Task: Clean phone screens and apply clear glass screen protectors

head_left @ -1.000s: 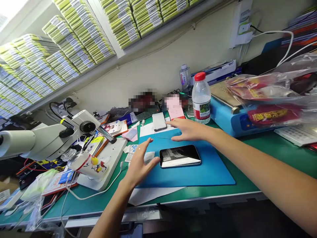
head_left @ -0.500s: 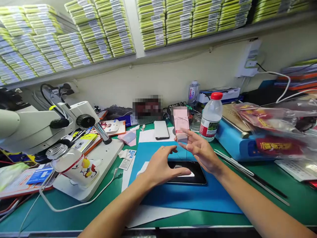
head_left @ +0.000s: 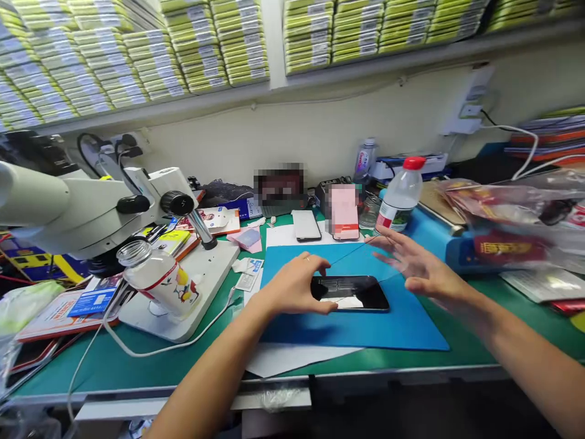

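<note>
- Main chg vs 0.5 s ago: R hand [head_left: 425,268] has swung out to the right, away from the pink box [head_left: 345,219]; fingers spread, a bit blurred.
- Thin clear pane [head_left: 350,253] w/ dark edge stood near upright in R hand then; now tilted, spanning the gap btwn the two hands. Faint, so exact outline hard to read.
- L hand [head_left: 292,283]: curled, thumb & fingertips apart, at phone's left end. Thumb reached across the phone 0.5 s ago; now draws back, so more of the glass shows.
- Grip: pane edges run up to L fingertips and to R fingers, but can't say which hand bears it, or if one has let go. Neither is clenched.
- Phone [head_left: 372,296]: same spot, face up on the blue mat [head_left: 402,329], on the green table [head_left: 150,372]. L end partly hidden by L hand; contact unclear.
- What it means (my read): hands are busy w/ the pane, not moving the phone; pane appears to be above the phone, apart from it, tho depth is hard to judge.
- Rest, no chg seen: white box [head_left: 306,225] behind mat, red-capped bottle [head_left: 404,192] to the right, microscope [head_left: 105,204] & glass jar [head_left: 159,283] to the left.
</note>
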Tool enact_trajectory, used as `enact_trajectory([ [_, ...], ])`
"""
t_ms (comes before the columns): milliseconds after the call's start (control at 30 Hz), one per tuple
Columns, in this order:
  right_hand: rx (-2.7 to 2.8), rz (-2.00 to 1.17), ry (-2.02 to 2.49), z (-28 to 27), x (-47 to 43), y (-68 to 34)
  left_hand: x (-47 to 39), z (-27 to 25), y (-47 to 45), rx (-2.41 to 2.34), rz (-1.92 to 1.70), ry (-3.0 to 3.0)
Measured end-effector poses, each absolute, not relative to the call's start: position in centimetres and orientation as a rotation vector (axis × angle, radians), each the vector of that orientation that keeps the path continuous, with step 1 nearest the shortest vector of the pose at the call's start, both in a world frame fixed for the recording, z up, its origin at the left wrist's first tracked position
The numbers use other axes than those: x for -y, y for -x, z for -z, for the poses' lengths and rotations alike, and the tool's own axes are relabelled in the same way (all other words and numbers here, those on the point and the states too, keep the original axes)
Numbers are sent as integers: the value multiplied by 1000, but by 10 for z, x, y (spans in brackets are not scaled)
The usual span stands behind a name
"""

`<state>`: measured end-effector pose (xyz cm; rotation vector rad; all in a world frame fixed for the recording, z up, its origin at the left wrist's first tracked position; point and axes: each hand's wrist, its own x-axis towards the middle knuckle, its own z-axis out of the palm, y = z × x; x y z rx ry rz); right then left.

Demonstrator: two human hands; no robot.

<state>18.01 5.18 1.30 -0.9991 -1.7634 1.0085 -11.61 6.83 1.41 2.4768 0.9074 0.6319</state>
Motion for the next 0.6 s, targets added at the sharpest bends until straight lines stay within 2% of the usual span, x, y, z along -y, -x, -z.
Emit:
enact_trajectory([
  [233, 1827, -912, 1128, -2, -27, -194, -66, -14, 124, -862, -422, -2669],
  [600, 2146, -557, 1357, 25, -25, -202, -77, 1, 140, -850, -452, -2535],
])
